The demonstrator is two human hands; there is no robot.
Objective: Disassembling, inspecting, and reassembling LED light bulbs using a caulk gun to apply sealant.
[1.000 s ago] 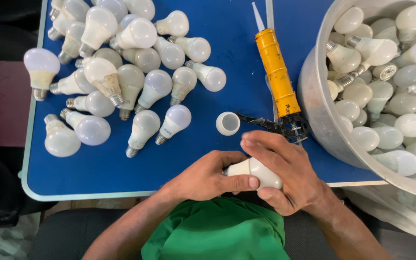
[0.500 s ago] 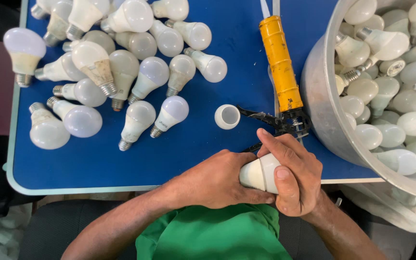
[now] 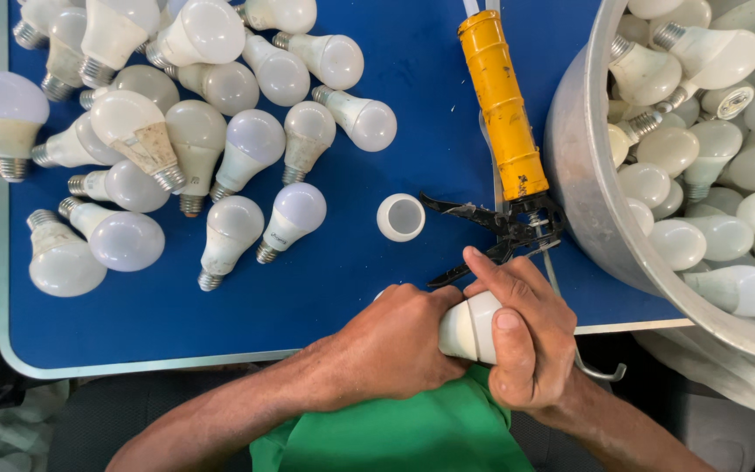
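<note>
Both hands meet at the near edge of the blue worktop [image 3: 220, 315], just over the person's green shirt [image 3: 395, 437]. The left hand [image 3: 391, 345] is wrapped tight round one end of a white plastic light bulb [image 3: 469, 328], which lies sideways between the two hands; that end is hidden under the fingers. The right hand [image 3: 526, 336] has its grip closed round the other end, the thumb pressed flat along the bulb's pale body. So the bulb is held by both hands at once, clear of the worktop's surface.

Just beyond the hands lies a small white round plastic cap [image 3: 401, 217], open side up, alone on the blue. Beside it, to the right, a yellow caulking gun with a black metal trigger frame [image 3: 504, 122] lies lengthwise, its handle end nearest the right hand's fingertips.

On the left half of the worktop a loose scatter of white screw-base bulbs [image 3: 220, 131] lies on its sides. At the right, a large grey metal bowl [image 3: 578, 175] is heaped with more white bulbs.
</note>
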